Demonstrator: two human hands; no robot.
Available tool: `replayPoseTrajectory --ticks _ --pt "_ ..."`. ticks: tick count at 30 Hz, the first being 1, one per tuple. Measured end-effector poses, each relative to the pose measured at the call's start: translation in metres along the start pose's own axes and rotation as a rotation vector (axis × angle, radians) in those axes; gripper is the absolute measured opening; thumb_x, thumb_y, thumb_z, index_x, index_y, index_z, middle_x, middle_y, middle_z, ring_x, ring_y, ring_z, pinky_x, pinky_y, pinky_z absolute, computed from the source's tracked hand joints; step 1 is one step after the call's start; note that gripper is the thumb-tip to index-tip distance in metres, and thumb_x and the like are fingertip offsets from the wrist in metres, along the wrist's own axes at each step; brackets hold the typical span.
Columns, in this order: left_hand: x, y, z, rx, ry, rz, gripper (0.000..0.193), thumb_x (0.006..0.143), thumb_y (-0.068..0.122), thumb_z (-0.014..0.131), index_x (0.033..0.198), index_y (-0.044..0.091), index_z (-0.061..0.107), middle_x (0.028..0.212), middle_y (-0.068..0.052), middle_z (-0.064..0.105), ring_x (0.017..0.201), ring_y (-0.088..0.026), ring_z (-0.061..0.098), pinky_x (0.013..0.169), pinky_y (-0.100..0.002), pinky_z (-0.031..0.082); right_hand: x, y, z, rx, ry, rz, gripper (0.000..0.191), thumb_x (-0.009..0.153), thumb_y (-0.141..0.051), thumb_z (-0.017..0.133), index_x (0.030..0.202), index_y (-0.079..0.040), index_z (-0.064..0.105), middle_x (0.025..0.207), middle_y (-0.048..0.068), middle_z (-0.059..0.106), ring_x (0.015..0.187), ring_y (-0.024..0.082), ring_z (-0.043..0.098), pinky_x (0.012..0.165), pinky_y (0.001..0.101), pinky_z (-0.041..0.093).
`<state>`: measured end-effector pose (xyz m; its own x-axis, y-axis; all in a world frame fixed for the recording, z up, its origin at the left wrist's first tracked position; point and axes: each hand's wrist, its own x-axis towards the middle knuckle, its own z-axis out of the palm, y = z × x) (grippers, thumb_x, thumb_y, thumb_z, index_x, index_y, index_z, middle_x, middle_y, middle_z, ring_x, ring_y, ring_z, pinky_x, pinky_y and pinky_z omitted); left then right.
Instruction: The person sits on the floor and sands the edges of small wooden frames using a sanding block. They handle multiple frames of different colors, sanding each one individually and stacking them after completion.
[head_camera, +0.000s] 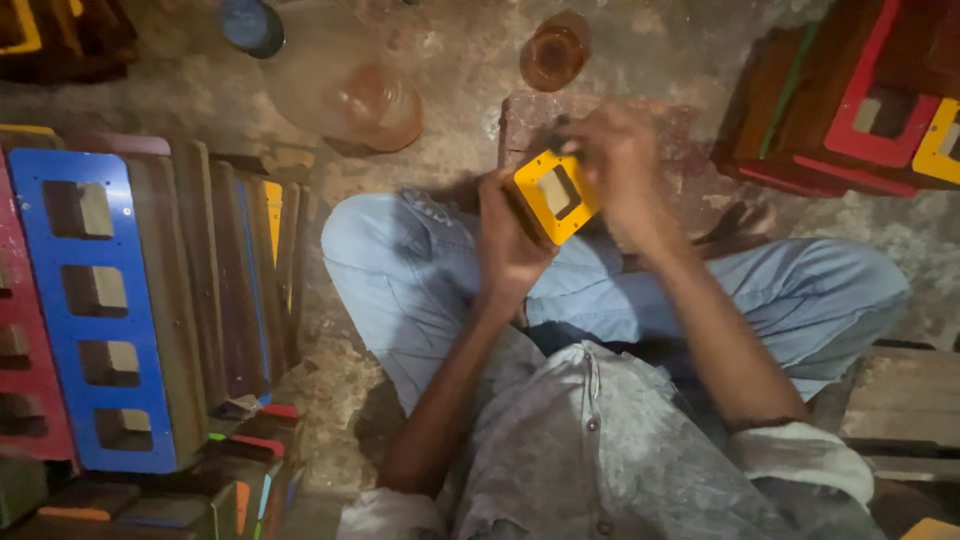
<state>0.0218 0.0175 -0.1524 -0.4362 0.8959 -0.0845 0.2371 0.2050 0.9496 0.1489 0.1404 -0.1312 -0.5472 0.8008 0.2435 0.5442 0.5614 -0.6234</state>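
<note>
Person sits cross-legged on the floor (470, 60), seen from above. Both hands meet at approx. 12 o'clock, just past the knees. The left hand (508, 245) is clamped on a small yellow square frame (556, 197) w/ a rectangular cut-out, gripping its lower-left side. The right hand (620, 165) is closed over the frame's upper-right edge, fingers curled on it; motion blur hides exactly how the fingertips sit. So the frame lies betw. the two hands, at about 1 o'clock from the left hand and 7 o'clock from the right. It is tilted, its face turned up toward the camera, corners pointing diamond-wise. Both hands touch it; neither is clearly nearer.

At 9 o'clock stands a stack of wooden boards, the nearest faced w/ a blue panel (95, 310) w/ four square holes. At 2 o'clock, red and yellow framed blocks (880, 100). A brownish jar (553, 52) sits at 12 o'clock, well apart from the hands.
</note>
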Motion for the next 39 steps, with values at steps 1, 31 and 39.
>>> replayPoseTrajectory --ticks 1,31,39 --pt "0.001 0.001 0.001 -0.028 -0.01 -0.06 0.081 0.071 0.013 0.086 0.139 0.007 0.043 0.124 -0.017 0.062 0.113 -0.032 0.068 0.094 -0.039 0.057 0.001 0.016 -0.003 -0.017 0.019 0.033 0.036 0.074 0.014 0.076 0.107 0.001 0.078 0.1 0.016 0.07 0.088 0.031 0.068 0.078 0.0399 0.055" --pt "0.004 0.007 -0.001 0.186 0.089 0.256 0.097 0.061 0.01 0.092 0.141 0.003 0.038 0.123 -0.022 0.057 0.112 -0.042 0.061 0.095 -0.044 0.053 0.011 0.02 -0.025 0.046 0.129 0.111 0.03 0.091 0.011 0.069 0.116 -0.003 0.078 0.103 0.016 0.07 0.092 0.031 0.069 0.081 0.039 0.054" --pt "0.027 0.037 0.001 0.362 0.043 0.134 0.059 0.064 0.029 0.093 0.105 0.003 0.06 0.099 -0.02 0.066 0.098 -0.045 0.063 0.082 -0.05 0.052 -0.095 0.049 -0.068 -0.052 0.035 0.37 0.024 0.086 -0.002 0.078 0.109 -0.007 0.078 0.102 0.016 0.073 0.089 0.034 0.069 0.079 0.0422 0.053"
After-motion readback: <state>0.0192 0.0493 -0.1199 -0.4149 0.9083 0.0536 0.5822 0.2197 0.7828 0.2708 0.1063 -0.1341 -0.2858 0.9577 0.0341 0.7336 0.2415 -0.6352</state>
